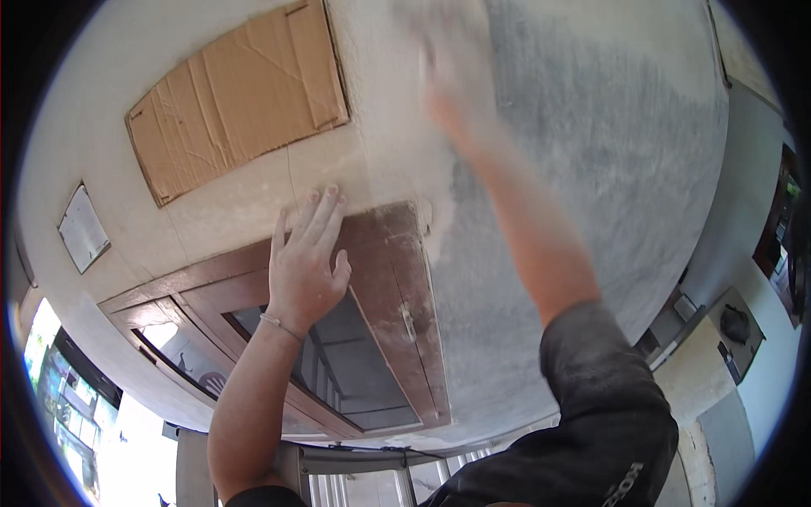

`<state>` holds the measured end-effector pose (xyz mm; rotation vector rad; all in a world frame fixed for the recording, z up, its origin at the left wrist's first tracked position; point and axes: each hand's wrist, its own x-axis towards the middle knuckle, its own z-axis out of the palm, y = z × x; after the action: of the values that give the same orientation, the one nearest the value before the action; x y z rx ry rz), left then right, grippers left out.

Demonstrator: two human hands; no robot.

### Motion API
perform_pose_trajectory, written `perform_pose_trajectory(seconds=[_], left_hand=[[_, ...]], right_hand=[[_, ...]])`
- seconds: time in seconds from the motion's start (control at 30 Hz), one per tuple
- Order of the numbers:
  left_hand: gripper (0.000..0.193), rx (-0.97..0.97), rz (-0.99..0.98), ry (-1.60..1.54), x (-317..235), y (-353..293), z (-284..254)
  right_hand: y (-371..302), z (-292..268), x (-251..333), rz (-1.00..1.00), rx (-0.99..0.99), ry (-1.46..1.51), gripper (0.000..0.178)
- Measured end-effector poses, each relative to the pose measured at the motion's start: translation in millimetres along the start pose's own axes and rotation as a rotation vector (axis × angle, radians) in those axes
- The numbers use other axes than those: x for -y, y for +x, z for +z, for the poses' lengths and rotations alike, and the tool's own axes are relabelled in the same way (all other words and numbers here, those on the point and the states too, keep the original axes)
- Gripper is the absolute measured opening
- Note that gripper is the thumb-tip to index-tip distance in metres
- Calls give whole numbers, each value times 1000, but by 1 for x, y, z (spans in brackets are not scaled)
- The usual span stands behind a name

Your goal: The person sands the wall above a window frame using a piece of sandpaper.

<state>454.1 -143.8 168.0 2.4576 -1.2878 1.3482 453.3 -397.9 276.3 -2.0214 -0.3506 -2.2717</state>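
My left hand (pixel 308 262) rests with fingers stretched out across the top of a brown wooden window frame (pixel 384 241). Its fingertips touch the cream wall (pixel 393 165) just above, and a thin bracelet (pixel 281 325) circles the wrist. My right arm reaches up to the wall's upper part. There my right hand (pixel 452 63) is smeared by motion, beside the border between the pale surface and a rough grey patch (pixel 583 160). Its fingers, and whatever they may hold, cannot be made out.
A cardboard sheet (pixel 241 93) is fixed on the wall at upper left, with a small pale panel (pixel 83 228) farther left. Below me are metal ladder-like bars (pixel 405 486). A dark object sits on a shelf-like surface (pixel 722 308) at right.
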Motion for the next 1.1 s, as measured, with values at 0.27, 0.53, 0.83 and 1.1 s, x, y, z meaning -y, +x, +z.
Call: perform_pose_trajectory(seconds=[0.27,0.53,0.83,1.1], left_hand=[[67,-2,-24,-23,0,-1,-6],[66,8,10,65,-3,2,-8],[27,-607,-165,-222,25,18,-77],[30,-682,-162,-303,21,22,-88]], right_hand=[[-315,-177,15,546,1910,511,37],[40,-159,-48,75,19,158,36],[-81,-92,58,7,1275,613,37],[-54,-43,33,-459,747,446,39]])
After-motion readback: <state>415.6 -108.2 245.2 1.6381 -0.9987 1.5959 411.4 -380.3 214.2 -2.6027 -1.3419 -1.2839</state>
